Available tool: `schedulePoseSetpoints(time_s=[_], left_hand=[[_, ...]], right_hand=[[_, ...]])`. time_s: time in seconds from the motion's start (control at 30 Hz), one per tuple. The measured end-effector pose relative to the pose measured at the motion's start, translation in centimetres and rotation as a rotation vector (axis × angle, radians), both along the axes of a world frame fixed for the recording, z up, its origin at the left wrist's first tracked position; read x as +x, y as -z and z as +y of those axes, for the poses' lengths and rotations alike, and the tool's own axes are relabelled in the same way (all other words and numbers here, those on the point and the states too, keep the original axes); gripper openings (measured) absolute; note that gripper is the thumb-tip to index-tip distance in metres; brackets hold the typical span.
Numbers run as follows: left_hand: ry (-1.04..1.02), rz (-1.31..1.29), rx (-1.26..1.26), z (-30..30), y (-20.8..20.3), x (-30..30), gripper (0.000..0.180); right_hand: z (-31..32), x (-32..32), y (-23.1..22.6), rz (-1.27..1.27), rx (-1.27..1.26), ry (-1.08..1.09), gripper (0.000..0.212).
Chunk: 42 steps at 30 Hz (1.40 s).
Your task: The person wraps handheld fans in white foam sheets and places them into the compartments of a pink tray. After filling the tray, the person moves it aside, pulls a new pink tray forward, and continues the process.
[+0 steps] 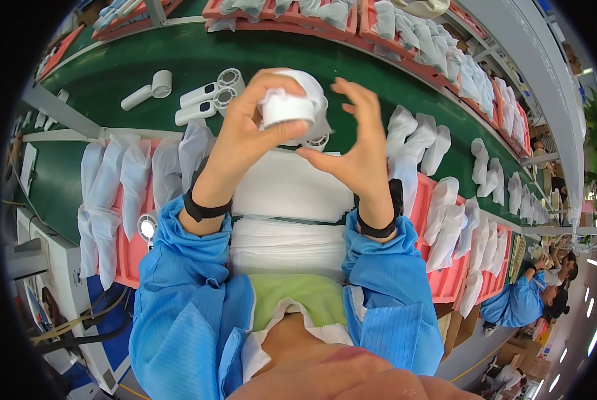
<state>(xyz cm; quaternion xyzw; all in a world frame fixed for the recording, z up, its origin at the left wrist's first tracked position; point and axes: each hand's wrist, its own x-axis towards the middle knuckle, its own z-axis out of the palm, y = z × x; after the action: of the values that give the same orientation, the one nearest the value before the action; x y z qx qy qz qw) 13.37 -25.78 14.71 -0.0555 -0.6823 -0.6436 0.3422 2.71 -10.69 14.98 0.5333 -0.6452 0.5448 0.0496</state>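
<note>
- A factory line: a green conveyor belt runs past pink trays of bagged white parts.
- The left hand pinches a round white fan head, held up above the white work mat.
- The right hand is open, fingers spread just beside it, not gripping.
- Three finished-looking handheld fans lie on the belt; many bagged parts seem left to do.
</note>
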Motion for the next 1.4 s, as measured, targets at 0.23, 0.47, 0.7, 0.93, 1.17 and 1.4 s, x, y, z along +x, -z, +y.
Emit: schedulePoseSetpoints(time_s=[0.23,0.47,0.7,0.93,1.17,1.4], left_hand=[[-0.169,0.171,0.039,0.4,0.6,-0.5,0.041],[-0.357,0.239,-0.138,2.1,0.6,-0.8,0.035],[-0.609,0.232,-0.524,2.0,0.8,-0.6,0.017],[-0.396,0.05,0.094,-0.6,1.0,-1.0,0.013],[-0.266,-0.046,0.228,2.0,1.5,-2.5,0.016],[-0.36,0.153,0.015,1.3,2.9,-2.7,0.026]], right_hand=[[-0.3,-1.4,1.7,0.087,0.1,-0.015,0.042],[-0.4,-0.2,1.7,0.211,0.239,0.339,0.028],[0.3,-0.6,2.0,0.058,0.198,0.308,0.03],[1.7,-3.1,2.0,-0.216,0.102,0.25,0.029],[3.3,-5.5,1.9,-0.163,0.114,0.255,0.031],[1.6,-1.7,1.3,0.176,0.285,0.323,0.037]])
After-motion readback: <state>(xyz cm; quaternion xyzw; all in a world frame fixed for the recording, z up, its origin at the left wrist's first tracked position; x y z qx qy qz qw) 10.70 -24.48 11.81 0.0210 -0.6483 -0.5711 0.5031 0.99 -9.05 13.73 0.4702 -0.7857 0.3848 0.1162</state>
